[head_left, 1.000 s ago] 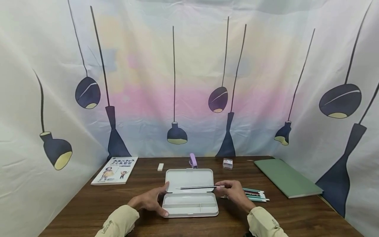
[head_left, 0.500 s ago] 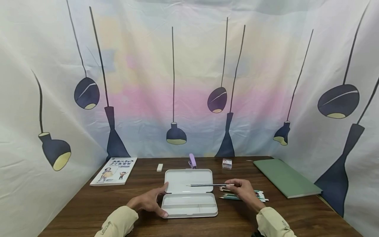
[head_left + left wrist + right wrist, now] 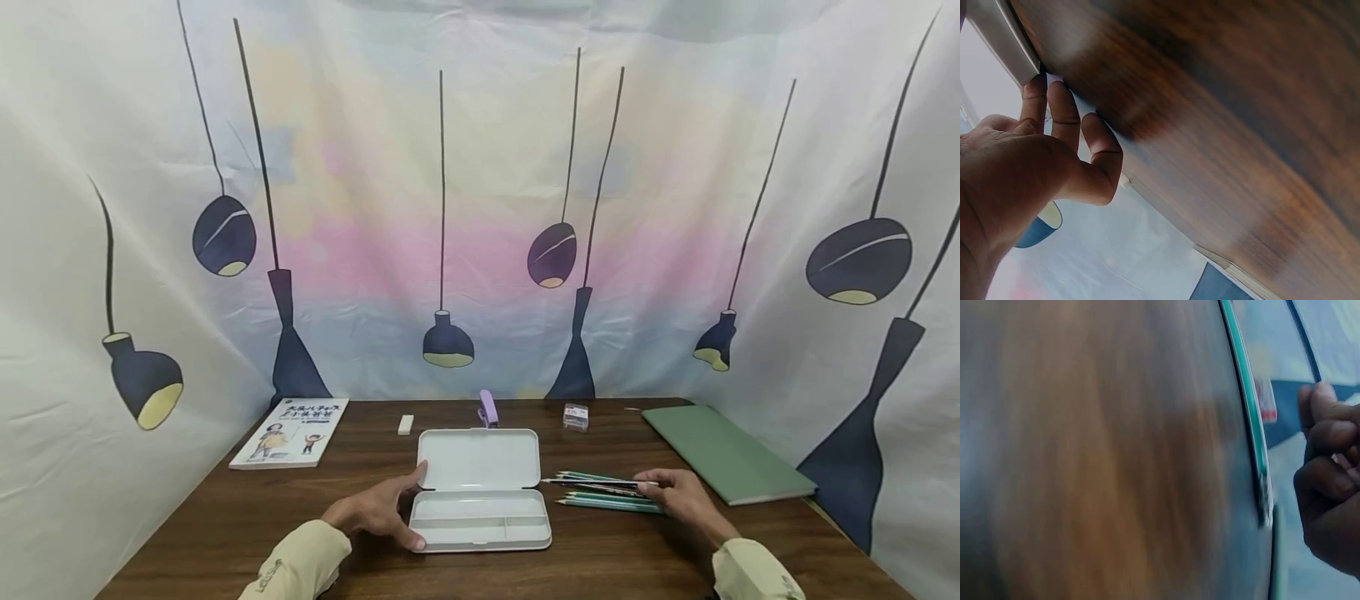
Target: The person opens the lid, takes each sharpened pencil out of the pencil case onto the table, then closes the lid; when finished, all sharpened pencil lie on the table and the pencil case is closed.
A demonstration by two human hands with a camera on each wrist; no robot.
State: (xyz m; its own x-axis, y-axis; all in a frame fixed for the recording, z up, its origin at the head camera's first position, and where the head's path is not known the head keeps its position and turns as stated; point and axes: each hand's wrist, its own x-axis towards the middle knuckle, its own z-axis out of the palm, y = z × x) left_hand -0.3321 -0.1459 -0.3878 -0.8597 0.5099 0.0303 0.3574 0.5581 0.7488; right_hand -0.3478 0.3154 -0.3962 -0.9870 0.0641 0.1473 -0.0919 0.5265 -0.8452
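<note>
A white pencil case (image 3: 480, 533) lies with its lid (image 3: 480, 458) up; its compartments hold nothing. My left hand (image 3: 382, 507) grips the case's left side, thumb at the front corner and a finger by the lid. In the left wrist view, fingertips of the left hand (image 3: 1041, 144) meet the edge of the case (image 3: 1007, 40). My right hand (image 3: 681, 498) pinches the rear end of a dark pencil (image 3: 600, 481), its tip pointing left toward the case. Under and beside it lie several green and dark pencils (image 3: 607, 502), partly hidden by the hand.
Behind the case are a white eraser (image 3: 406, 425), a purple stapler (image 3: 488, 409) and a small clear box (image 3: 576, 417). A picture book (image 3: 291, 433) lies at the far left, a green notebook (image 3: 727, 452) at the right. A printed curtain (image 3: 495, 208) hangs behind the table.
My right hand has moved right and slightly down with the dark pencil, from over the lid to above the other pencils. The left hand stays at the case.
</note>
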